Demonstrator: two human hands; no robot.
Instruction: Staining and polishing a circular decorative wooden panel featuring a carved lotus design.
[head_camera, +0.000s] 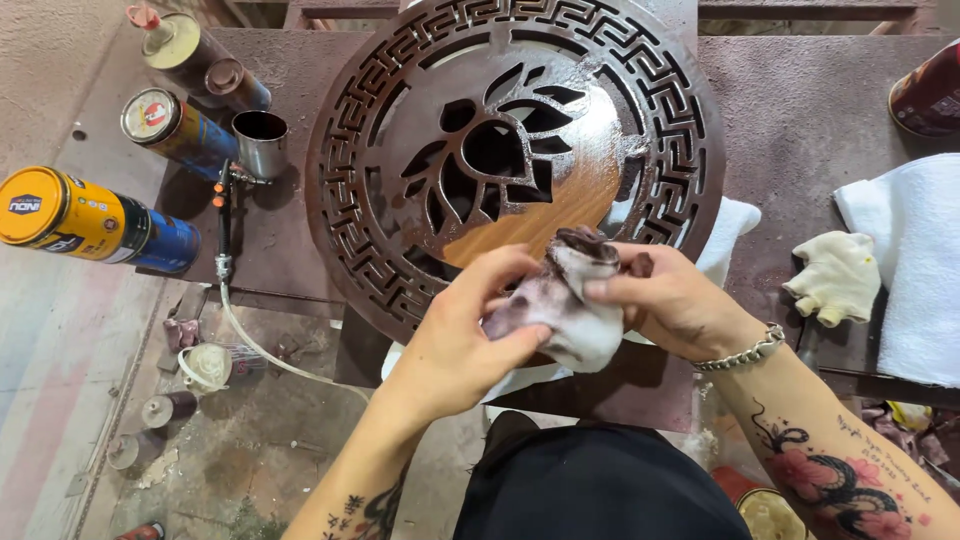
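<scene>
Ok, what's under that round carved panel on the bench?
A white cloth sticks out from beneath the round carved panel at its right edge, over the brown bench top. The panel hides the rest of the cloth, and both hands cover its lower rim.

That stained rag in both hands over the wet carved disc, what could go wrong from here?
1. The rag is held by the left hand and right hand with no gloves, so stain may get on the skin; a glove lies unused on the right.
2. The disc looks wet, so a dragging sleeve or rag corner could smear it.
3. Spray cans lie at the table's left edge and might roll off.
</scene>
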